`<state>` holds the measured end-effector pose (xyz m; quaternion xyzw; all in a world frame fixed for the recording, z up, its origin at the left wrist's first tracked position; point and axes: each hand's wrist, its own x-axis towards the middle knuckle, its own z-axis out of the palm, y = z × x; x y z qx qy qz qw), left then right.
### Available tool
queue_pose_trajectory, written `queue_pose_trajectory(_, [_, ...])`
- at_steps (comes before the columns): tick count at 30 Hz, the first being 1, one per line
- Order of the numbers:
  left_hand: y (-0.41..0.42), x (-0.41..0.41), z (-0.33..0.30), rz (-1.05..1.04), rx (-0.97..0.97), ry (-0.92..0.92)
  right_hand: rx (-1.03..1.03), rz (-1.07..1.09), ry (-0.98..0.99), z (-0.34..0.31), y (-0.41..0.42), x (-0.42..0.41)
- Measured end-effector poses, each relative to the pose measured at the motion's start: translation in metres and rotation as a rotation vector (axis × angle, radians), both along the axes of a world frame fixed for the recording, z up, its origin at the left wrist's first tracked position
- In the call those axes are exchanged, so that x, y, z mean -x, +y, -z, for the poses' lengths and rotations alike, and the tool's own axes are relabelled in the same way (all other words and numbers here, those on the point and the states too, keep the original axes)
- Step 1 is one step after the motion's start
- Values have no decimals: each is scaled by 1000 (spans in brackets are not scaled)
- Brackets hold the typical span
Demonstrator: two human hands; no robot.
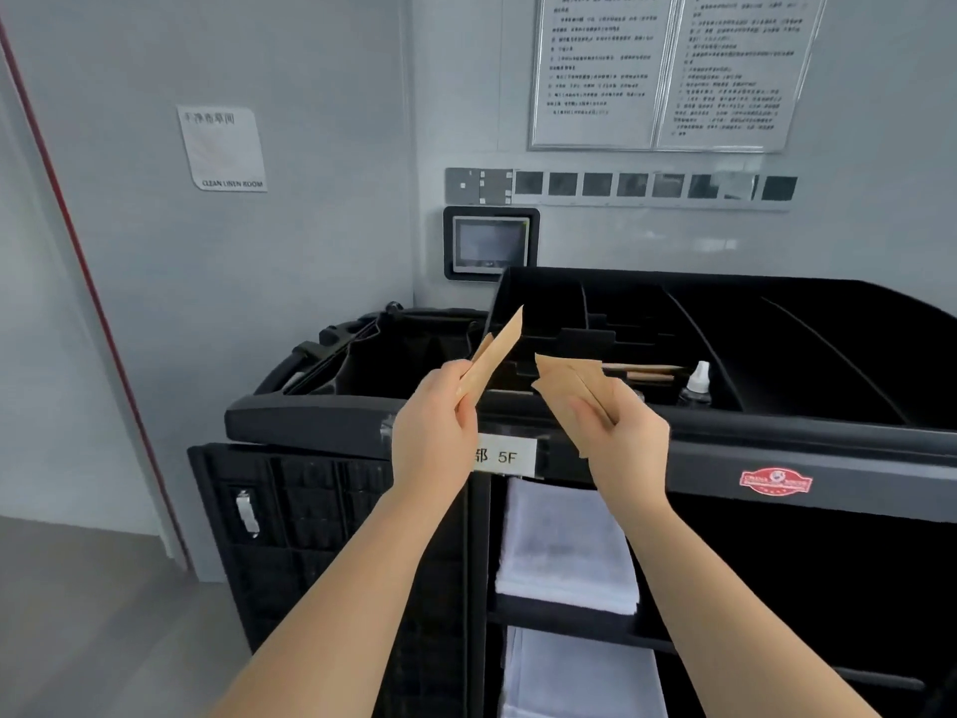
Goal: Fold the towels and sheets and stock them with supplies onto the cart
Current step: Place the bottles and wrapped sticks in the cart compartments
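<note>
A black housekeeping cart (321, 419) stands in front of me against the wall. My left hand (432, 432) pinches a thin brown paper packet (497, 349) that points up and right over the cart's top tray (725, 323). My right hand (621, 437) grips a small bunch of brown paper packets (567, 380) just above the tray's front edge. More brown packets (647, 373) and a small bottle with a white cap (696, 386) lie in the tray's front compartment. Folded white towels (564, 546) sit on the cart's upper shelf, and white linen (580, 676) lies on the shelf below.
A dark bag holder (383, 349) hangs at the cart's left end. A label reading 5F (505, 457) is stuck on the cart's front. A small wall screen (489, 244) and posted notices (668, 70) are behind the cart. Grey floor (88, 614) lies at the left.
</note>
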<state>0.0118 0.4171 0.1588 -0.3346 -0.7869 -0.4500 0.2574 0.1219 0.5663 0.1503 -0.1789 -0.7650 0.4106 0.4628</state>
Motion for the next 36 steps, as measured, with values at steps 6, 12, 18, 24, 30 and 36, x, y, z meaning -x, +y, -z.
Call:
queue_pose_trajectory(6, [42,93,-28,50,-29,44,-35,74,58,-26,35,88])
queue_pose_trajectory(12, [84,132,-36,133,-76,57,109,49,144,-41,62,137])
queue_pose_trajectory(18, [111,153,-38,171,-44,65,232,-24,217,-49,81,163])
queue_pose_trajectory(24, [131,155,-48,270,-148,14,258,-113,253,-54,93,173])
queue_pose_trajectory(30, [139,158,-53,331,-265,-196,310,-144,253,-55,101,178])
queue_pose_trajectory(36, [141,156,-54,348,-326,-306,361,-275,218,-51,106,177])
